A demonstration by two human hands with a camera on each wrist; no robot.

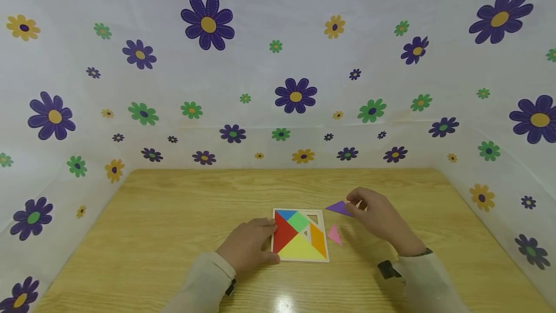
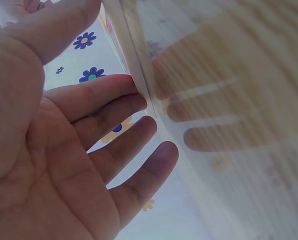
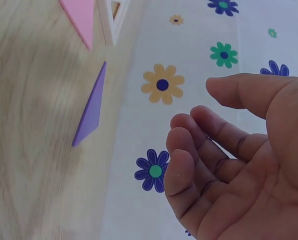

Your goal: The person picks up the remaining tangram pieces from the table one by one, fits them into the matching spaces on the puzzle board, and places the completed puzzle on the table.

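A square wooden tangram tray [image 1: 321, 216] lies on the table with red [image 1: 283, 233], blue [image 1: 285, 214], green [image 1: 298, 222], yellow [image 1: 300, 249] and orange [image 1: 318, 239] pieces fitted in it. Two recesses at its right side show bare wood. My left hand [image 1: 249, 245] rests along the tray's left edge, thumb by the near corner, fingers extended against the rim. Beyond the tray's right side lie a purple triangle [image 3: 91, 110] and a pink triangle [image 1: 335, 235]. Over the purple triangle hovers my right hand [image 1: 378, 214], fingers loosely bent, holding nothing.
The wood-grain table [image 1: 182, 206] is walled at the back and both sides by a white flower-print cloth [image 1: 252, 66]. A dark band [image 1: 386, 269] shows at the right wrist.
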